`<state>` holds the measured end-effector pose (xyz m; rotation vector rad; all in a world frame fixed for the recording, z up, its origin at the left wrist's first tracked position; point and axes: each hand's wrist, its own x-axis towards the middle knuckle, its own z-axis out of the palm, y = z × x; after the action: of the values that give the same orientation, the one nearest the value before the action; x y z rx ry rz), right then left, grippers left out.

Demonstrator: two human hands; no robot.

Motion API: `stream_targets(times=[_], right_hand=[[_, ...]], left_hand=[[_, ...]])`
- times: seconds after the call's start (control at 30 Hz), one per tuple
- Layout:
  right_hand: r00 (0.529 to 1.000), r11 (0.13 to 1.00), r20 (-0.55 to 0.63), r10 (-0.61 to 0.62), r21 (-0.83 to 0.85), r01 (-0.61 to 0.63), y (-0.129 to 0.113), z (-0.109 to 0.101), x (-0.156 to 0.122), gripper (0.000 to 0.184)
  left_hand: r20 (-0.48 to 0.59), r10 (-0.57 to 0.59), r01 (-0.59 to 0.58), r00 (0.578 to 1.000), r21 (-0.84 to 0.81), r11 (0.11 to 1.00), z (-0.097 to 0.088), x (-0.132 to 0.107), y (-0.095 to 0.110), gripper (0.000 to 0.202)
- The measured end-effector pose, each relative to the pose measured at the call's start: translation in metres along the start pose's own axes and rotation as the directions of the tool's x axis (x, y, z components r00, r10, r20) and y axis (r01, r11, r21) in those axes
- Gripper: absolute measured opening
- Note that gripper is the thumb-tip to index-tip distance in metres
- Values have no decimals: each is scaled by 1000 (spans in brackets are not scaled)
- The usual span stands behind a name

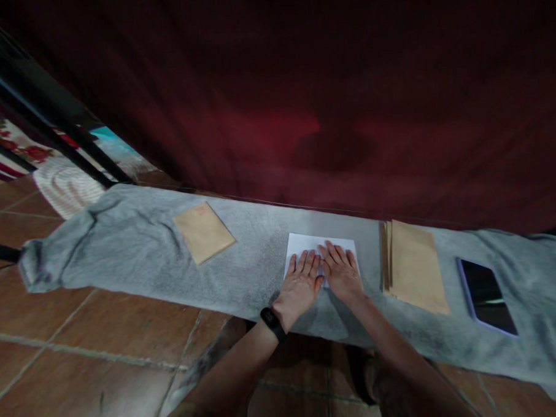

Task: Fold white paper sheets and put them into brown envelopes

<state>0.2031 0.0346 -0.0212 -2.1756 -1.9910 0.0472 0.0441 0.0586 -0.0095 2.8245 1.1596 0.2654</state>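
Observation:
A white sheet of paper (pixel 302 241) lies on the grey cloth in front of me. My left hand (pixel 301 281) rests flat on its left part, fingers stretched out, a black band around the wrist. On the right part of the paper my right hand (pixel 339 270) lies flat as well, close beside the left one. Both palms hide much of the sheet, so I cannot tell whether it is folded. To the right of my hands lies a stack of brown envelopes (pixel 416 264). A single brown envelope (pixel 204 231) sits apart on the left.
The grey cloth (pixel 137 251) covers a long narrow bench. A phone (pixel 489 297) with a purple edge lies at the right. Behind the bench hangs a dark red curtain (pixel 256 135). Black metal bars (pixel 72 140) stand at the left, above a tiled floor (pixel 104 357).

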Motion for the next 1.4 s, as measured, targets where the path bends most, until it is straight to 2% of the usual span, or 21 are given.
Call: stream_targets(times=[0.27,0.53,0.8,1.1,1.4], right_hand=[[1000,1000,-12,-2,-3,2,-2,-1,0,49],[999,999,-14,-32,42,32,-5,-1,-6,50],[984,979,-63,-168,105,174,-10,-4,-29,52],[965,955,-124,-232,158,250,-19,-5,-69,56],[958,939,-48,-284,186,288,-23,-18,-85,57]], left_hand=[[21,-2,2,1000,0,1000,-4,0,-1,54],[-9,-24,24,1000,8,1000,-4,18,-13,53],[-37,-47,48,998,31,998,1,38,-18,53],[-55,-30,31,998,15,999,5,50,-24,50],[-86,-93,96,992,32,995,5,54,-18,49]])
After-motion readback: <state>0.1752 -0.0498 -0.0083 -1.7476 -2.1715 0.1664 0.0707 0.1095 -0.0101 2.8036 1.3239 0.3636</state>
